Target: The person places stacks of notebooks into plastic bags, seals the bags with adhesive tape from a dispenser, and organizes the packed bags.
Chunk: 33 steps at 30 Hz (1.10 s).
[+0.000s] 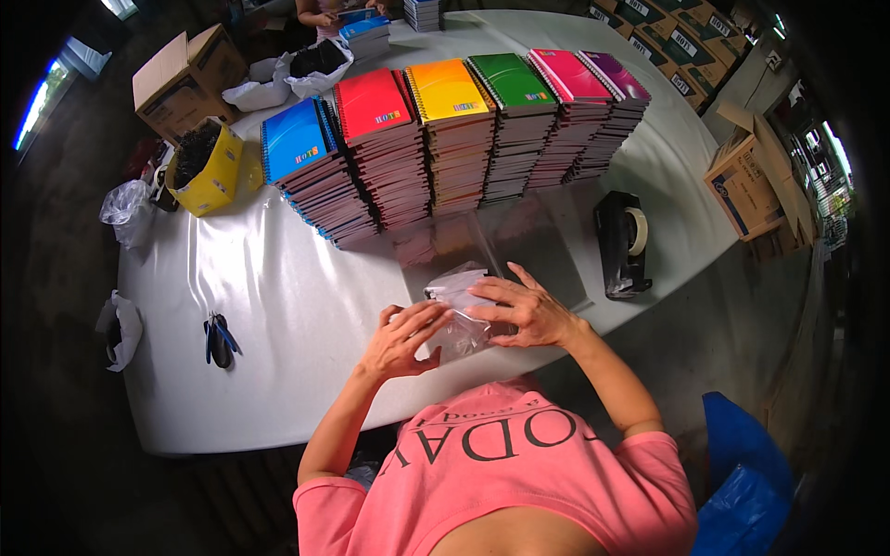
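A crumpled clear plastic bag (457,345) with whitish folds lies near the front edge of the table, between my hands. My left hand (405,341) grips its left side, fingers laid over the top and thumb low toward me. From the right, my right hand (530,313) holds the bag with its fingertips on the folds and one far finger lifted away. What is inside the bag cannot be made out. Just beyond it lies a flat clear sheet (538,243). Behind that stand tall stacks of spiral notebooks, with blue (297,139), red (373,104), yellow (450,90) and green (512,82) covers among them.
A black tape dispenser (610,246) stands on my right. Pliers with blue handles (220,341) lie at left, below a yellow container (215,176) of dark pieces. Cardboard boxes (176,88) stand around the white table (278,389). Another person (320,14) works across it.
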Available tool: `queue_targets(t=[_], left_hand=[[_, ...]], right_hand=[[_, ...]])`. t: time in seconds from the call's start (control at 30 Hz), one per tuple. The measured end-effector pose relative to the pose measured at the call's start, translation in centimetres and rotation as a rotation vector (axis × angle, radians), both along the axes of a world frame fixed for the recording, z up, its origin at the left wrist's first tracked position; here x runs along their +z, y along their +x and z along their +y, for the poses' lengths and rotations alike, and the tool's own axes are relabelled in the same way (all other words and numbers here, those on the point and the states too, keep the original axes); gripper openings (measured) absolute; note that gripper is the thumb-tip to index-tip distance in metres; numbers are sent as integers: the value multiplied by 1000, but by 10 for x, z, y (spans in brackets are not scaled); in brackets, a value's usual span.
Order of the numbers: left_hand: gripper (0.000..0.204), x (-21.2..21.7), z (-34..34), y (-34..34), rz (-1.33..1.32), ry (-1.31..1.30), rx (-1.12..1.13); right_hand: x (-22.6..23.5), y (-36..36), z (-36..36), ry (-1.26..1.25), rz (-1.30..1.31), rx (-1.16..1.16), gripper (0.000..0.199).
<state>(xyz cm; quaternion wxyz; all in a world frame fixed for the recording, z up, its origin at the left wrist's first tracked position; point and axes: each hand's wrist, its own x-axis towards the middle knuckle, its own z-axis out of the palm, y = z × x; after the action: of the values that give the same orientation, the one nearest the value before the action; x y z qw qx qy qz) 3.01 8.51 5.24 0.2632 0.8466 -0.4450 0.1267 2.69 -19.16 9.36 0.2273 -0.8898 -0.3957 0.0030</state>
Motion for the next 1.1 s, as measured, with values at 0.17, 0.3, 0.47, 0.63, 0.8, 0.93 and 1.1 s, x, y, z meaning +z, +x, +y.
queue_targets(t=[0.17, 0.3, 0.47, 0.63, 0.8, 0.93, 1.1], left_hand=[[81, 18, -13, 18, 179, 160, -102], [88, 35, -22, 21, 210, 376, -82], [89, 44, -25, 13, 200, 442, -39], [92, 52, -25, 16, 196, 453, -53], [98, 56, -32, 22, 182, 481, -25], [91, 50, -34, 23, 105, 487, 46], [95, 56, -39, 23, 86, 457, 56]], right_hand=[[10, 5, 9, 1, 147, 12, 68], [15, 8, -2, 238, 265, -35, 50], [20, 55, 6, 503, 379, -301, 23], [21, 88, 38, 762, 601, -275, 15], [28, 76, -12, 1346, 401, -688, 18], [7, 15, -126, 754, -7, -1282, 31], [-51, -52, -228, 493, 393, -1563, 33]])
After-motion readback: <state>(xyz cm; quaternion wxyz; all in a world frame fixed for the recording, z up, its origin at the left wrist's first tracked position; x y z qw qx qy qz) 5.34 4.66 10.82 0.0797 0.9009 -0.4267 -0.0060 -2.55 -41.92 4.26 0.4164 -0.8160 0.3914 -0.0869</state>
